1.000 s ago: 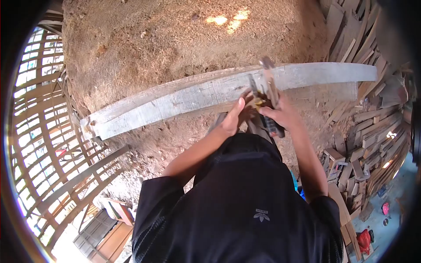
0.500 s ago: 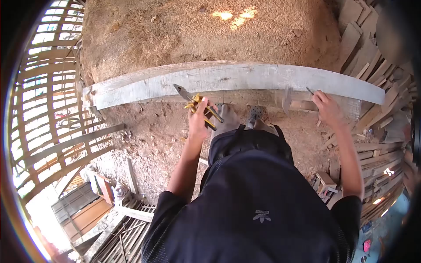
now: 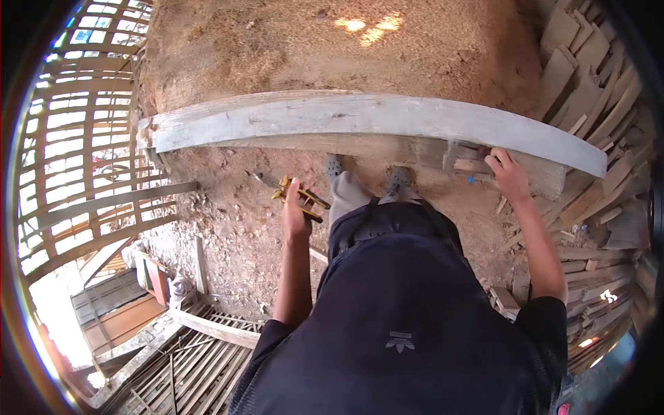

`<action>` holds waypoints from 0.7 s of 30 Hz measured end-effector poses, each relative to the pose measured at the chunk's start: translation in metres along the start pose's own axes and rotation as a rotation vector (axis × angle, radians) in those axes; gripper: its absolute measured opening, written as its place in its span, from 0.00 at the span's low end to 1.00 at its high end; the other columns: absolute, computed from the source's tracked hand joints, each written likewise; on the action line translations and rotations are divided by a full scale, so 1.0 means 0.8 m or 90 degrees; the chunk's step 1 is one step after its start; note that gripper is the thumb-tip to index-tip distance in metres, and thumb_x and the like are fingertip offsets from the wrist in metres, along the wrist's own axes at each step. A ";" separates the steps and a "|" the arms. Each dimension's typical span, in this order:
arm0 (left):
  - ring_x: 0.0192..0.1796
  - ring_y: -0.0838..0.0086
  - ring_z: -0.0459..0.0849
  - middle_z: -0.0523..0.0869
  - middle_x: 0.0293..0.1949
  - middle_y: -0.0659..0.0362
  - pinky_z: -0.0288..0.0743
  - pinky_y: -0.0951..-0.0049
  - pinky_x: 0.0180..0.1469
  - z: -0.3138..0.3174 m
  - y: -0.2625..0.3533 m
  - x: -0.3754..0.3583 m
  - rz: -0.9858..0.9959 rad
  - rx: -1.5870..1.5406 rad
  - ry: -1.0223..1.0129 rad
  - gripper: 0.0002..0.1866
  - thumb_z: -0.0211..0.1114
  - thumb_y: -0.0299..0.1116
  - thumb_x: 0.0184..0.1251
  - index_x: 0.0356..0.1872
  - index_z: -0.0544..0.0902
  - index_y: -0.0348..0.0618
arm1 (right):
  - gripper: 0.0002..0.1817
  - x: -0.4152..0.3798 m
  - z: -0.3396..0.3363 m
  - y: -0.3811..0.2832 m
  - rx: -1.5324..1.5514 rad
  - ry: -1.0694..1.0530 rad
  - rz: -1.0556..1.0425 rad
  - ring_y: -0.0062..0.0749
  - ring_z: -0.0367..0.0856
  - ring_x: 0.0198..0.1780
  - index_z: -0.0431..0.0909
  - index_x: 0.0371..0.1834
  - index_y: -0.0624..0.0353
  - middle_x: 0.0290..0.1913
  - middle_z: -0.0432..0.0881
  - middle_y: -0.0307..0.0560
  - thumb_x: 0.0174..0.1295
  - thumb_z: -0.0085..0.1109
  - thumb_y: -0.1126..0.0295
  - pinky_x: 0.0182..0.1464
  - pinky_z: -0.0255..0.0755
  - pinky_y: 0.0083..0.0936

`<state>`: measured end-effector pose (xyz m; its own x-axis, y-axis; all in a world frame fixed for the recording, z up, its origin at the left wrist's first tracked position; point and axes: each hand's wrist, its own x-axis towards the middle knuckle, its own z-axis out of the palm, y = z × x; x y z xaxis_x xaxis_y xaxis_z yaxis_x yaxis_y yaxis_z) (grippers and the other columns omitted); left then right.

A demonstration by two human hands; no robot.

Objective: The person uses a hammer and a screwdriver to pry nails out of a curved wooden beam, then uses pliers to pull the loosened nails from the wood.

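Left hand: closing around a yellow-and-black plier-like tool, thumb lying along it. The dark tip is pointing away from the palm, toward the slatted side; the handles are projecting on the other side of the fingers, toward the trouser leg. Whether the hand is gripping one tool or two, cannot tell. The tool is hanging over the dirt floor, below the near edge of the long pale beam and apart from it.

Right hand: reaching to the beam's near edge, well apart from the tool, fingers bending and partly closing. The fingertips are meeting or nearly meeting the edge; whether they are holding anything, cannot tell. A short wood piece is lying just beside these fingers, on the side toward the feet. A small blue item is showing near it.

Beam: running crosswise in front of both shoes, with sawdust-like material lying beyond it.
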<state>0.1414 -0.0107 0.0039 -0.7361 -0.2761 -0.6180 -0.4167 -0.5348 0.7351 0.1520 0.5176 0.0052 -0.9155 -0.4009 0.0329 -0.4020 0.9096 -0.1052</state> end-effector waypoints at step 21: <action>0.37 0.68 0.84 0.81 0.34 0.57 0.82 0.66 0.45 0.035 -0.002 0.004 -0.014 0.177 -0.102 0.13 0.66 0.42 0.73 0.45 0.75 0.44 | 0.28 -0.165 -0.075 0.130 -0.055 -0.107 0.242 0.51 0.86 0.44 0.79 0.47 0.54 0.46 0.85 0.49 0.44 0.79 0.54 0.44 0.81 0.42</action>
<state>0.1250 0.0113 0.0087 -0.7908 -0.1267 -0.5988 -0.5465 -0.2946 0.7840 0.2302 0.6721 0.0497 -0.9871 -0.0411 -0.1548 -0.0425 0.9991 0.0056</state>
